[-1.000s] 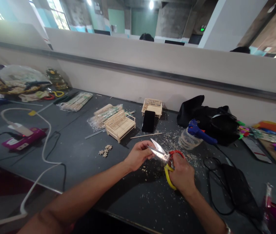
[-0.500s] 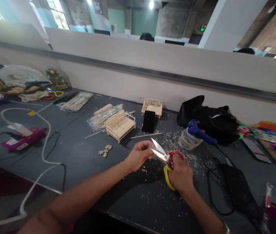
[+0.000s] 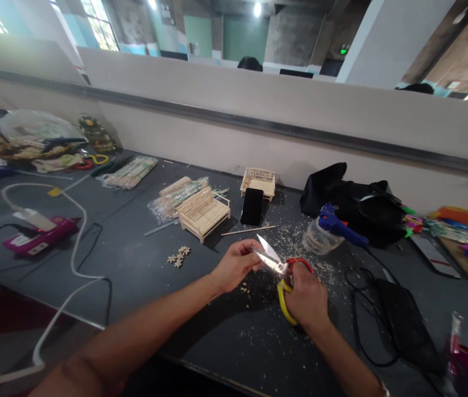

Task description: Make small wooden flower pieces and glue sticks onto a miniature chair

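Head view: right hand [image 3: 306,298] grips open scissors [image 3: 277,264].

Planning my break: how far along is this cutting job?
Done: a bench, a lattice box and flower pieces stand finished; chips litter the table. In hand: right hand holds scissors, blades open, left hand pinched at them, its piece too small to tell. Left, likely: one stick and packs of sticks lie uncut.

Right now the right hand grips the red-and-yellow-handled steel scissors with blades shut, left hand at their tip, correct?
No: the head view shows the red-and-yellow-handled steel scissors with blades open, not shut. The right hand grips them, with the left hand at their tip.
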